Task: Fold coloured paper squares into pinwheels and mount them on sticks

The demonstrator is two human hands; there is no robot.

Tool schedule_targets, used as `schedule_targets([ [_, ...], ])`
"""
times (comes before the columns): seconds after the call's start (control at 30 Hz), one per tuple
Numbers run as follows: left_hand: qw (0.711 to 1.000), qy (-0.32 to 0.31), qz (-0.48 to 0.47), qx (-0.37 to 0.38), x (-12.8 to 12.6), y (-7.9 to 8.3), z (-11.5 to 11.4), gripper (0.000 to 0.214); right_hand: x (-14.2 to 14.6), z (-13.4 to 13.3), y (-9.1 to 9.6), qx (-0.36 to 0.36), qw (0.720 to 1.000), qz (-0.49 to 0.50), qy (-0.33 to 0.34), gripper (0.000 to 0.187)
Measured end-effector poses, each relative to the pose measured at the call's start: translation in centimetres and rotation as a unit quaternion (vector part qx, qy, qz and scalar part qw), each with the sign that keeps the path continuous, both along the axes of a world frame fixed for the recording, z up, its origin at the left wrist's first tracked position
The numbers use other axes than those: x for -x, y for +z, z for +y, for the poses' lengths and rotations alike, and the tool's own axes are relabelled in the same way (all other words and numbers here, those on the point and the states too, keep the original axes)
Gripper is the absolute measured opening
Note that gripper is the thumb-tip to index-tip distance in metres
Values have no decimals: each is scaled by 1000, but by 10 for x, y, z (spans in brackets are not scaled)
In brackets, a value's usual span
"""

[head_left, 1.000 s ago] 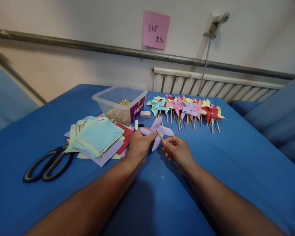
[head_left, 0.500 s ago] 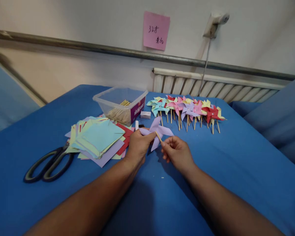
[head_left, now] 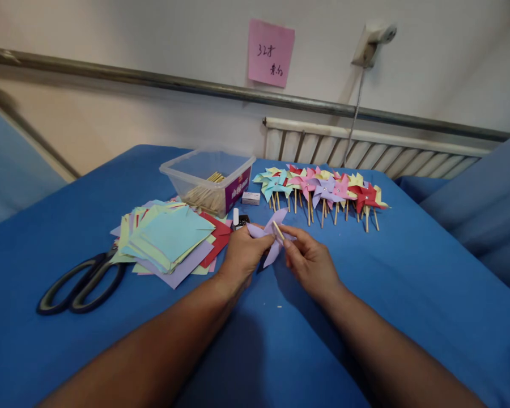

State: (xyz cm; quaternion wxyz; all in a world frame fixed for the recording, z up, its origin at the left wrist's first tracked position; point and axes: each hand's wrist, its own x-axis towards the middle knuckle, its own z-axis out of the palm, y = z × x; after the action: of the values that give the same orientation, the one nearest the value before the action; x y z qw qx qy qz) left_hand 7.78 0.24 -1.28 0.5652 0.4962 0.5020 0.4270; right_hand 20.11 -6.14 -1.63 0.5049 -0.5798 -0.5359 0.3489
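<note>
My left hand (head_left: 241, 254) pinches a lilac paper pinwheel (head_left: 269, 236) at its centre, just above the blue cloth. My right hand (head_left: 309, 260) is closed on a thin wooden stick (head_left: 277, 229) whose tip rests against the pinwheel's middle. Both hands meet at the table's centre. To the left lies a stack of coloured paper squares (head_left: 170, 238). Behind the hands stands a row of finished pinwheels (head_left: 323, 190) on sticks.
Black scissors (head_left: 79, 283) lie at the left on the blue cloth (head_left: 408, 294). A clear plastic box (head_left: 208, 178) with wooden sticks sits behind the paper, a small white box (head_left: 251, 198) beside it. A pink note (head_left: 271, 52) hangs on the wall above a radiator (head_left: 365, 147).
My right hand has moved up and closer to the left, bringing the stick more upright against the pinwheel's centre. The pinwheel has folded in slightly between the hands.
</note>
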Motion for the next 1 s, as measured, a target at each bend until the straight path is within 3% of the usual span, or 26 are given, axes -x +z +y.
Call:
schedule_targets([
  [0.13, 1000, -6, -10, -3, 1, -3, 2, 19, 1, 1, -1, 59, 996, 63, 14, 36],
  [0.23, 1000, -11, -12, 2, 1, -5, 3, 16, 3, 2, -5, 65, 994, 83, 12, 28],
  [0.37, 1000, -13, -2, 5, -1, -4, 2, 16, 2, 3, -10, 48, 997, 55, -10, 18],
  [0.5, 1000, -12, -2, 8, -1, -2, 1, 20, -1, 3, -6, 22, 1000, 8, -8, 29],
  [0.67, 1000, -17, -6, -2, 1, -3, 2, 22, -1, 2, -1, 40, 999, 23, 17, 36],
  [1.0, 1000, -19, -13, 18, -1, -1, 2, 15, -2, 2, -14, 65, 997, -22, 42, 20],
])
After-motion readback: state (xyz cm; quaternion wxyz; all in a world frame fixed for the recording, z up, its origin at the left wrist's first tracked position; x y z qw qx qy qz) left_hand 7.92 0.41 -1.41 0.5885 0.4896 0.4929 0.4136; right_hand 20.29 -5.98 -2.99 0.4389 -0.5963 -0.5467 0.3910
